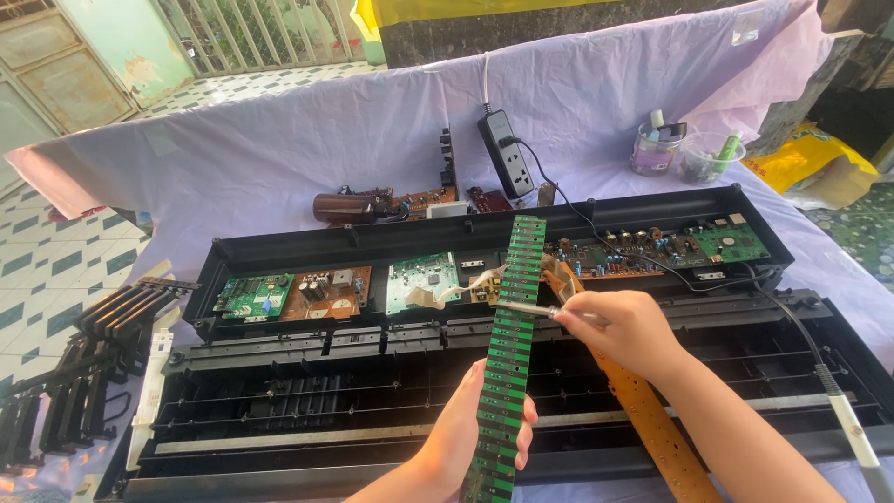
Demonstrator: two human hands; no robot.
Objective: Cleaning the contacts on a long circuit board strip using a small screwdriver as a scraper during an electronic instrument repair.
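Observation:
My left hand (466, 438) grips the lower part of a long green circuit strip (514, 307) and holds it upright over an opened black keyboard chassis (307, 410). My right hand (622, 328) holds a thin metal tool (526, 306) whose tip touches the strip near its middle. A brown circuit strip (643, 410) lies slanted under my right forearm. Behind it, the black case half (279, 250) carries several green and brown circuit boards (296, 292).
A black power strip (507, 154) with a cable lies on the lilac cloth (233, 158) at the back. Two clear plastic cups (684, 151) stand at the back right. Loose black keys (102, 326) are stacked at the left. A white-handled soldering iron (852, 430) rests at the right.

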